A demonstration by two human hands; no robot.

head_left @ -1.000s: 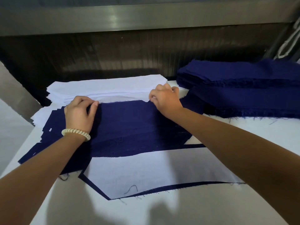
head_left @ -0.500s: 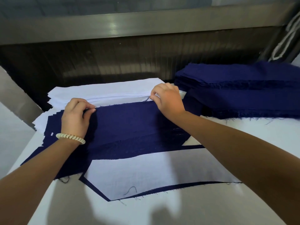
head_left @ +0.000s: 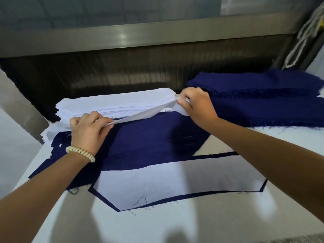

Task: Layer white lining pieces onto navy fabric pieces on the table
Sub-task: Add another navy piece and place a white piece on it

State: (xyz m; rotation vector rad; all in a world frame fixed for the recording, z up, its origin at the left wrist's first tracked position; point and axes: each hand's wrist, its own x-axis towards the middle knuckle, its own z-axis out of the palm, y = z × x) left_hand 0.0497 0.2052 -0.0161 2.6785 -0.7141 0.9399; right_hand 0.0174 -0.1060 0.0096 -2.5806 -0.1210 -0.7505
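Nearest us, a white lining [head_left: 175, 181] lies flat on a navy piece [head_left: 103, 197]. Beyond, our left hand [head_left: 87, 128] and right hand [head_left: 196, 104] pinch the ends of a thin lining sheet [head_left: 140, 115], held above bare navy fabric [head_left: 154, 137].

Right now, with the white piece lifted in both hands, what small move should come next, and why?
Probably draw the white lining piece toward you and lay it flat on the navy piece. The left hand and right hand each pinch one end, it hangs just off the white stack, and that navy piece lies bare below.
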